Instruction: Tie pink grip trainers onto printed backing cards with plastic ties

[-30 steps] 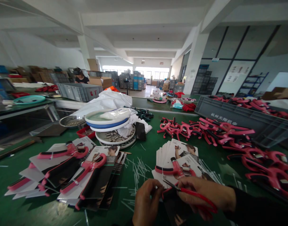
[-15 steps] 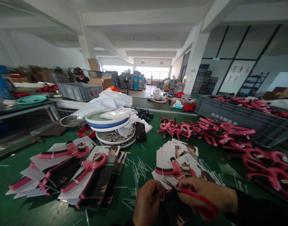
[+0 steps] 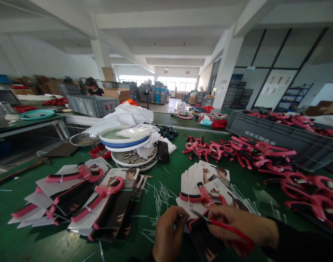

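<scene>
My right hand point(image 3: 241, 222) is wrapped round red-handled cutting pliers point(image 3: 232, 232), whose metal jaws point left. Under them lies a pink and black hand grip exerciser point(image 3: 200, 196) with a metal spring, on a printed backing card point(image 3: 215, 183). My left hand point(image 3: 169, 231) is closed in a pinch at the exerciser's lower left, close to the jaw tips; what its fingertips hold is too small to make out. More printed cards point(image 3: 186, 182) are fanned out behind the exerciser.
Carded exercisers point(image 3: 101, 198) are piled at left. Loose exercisers point(image 3: 237, 149) spread at right before a grey crate point(image 3: 281, 142). White plastic ties point(image 3: 161, 196) litter the green table point(image 3: 139, 251). Stacked round trays point(image 3: 125, 145) stand mid-table. A person point(image 3: 94, 87) is in the background.
My left fingers have curled slightly and risen a little. The pliers have shifted slightly to the right with my right hand. The rest looks the same.
</scene>
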The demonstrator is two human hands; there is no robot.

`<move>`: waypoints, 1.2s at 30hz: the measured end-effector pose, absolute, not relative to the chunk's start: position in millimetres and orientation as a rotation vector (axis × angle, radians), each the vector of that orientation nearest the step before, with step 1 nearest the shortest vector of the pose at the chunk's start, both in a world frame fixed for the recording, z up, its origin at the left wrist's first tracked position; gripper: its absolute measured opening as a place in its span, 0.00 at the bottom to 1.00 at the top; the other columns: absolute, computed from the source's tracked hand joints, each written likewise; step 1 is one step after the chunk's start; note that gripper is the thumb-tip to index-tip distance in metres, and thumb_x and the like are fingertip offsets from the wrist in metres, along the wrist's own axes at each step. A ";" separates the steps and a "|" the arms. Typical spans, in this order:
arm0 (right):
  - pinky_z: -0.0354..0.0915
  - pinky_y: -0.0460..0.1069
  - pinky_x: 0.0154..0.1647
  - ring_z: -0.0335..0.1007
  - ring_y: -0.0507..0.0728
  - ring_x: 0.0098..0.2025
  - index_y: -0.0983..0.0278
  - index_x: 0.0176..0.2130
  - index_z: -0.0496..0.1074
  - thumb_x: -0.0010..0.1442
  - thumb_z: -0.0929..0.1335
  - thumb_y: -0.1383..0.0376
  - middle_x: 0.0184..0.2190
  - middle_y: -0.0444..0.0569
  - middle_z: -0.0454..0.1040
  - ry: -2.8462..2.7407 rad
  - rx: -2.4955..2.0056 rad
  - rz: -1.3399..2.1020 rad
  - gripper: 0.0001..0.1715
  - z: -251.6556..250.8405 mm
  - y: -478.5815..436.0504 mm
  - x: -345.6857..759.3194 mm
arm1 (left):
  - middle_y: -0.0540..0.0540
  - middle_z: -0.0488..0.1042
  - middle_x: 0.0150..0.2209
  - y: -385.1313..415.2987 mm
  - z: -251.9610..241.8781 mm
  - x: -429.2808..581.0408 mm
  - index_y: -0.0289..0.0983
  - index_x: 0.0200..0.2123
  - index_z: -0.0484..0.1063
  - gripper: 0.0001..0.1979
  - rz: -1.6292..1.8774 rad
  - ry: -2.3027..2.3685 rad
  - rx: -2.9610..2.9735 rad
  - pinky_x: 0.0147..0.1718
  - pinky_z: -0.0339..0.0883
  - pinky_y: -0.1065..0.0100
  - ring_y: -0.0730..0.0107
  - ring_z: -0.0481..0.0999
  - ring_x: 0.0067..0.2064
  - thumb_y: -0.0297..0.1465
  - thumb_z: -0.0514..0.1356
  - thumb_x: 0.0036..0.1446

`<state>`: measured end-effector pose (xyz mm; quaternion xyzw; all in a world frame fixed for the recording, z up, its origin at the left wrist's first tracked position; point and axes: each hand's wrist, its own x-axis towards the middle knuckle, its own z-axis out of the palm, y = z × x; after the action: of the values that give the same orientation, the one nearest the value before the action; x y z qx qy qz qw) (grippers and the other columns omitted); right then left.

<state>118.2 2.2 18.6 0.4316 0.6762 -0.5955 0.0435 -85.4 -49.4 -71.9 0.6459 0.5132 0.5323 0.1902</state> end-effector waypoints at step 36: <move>0.57 0.39 0.09 0.61 0.47 0.10 0.65 0.33 0.65 0.46 0.70 0.46 0.13 0.37 0.67 1.870 1.266 -1.879 0.27 37.4 31.1 90.3 | 0.51 0.69 0.26 -49.5 -72.7 -86.0 0.37 0.29 0.66 0.06 1.452 1.379 1.894 0.28 0.62 0.75 0.74 0.69 0.28 0.24 0.53 0.57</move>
<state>90.3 31.1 37.4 0.4288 0.6332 -0.6363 0.1019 -86.0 -49.5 -72.7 0.6745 0.4910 0.5170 0.1917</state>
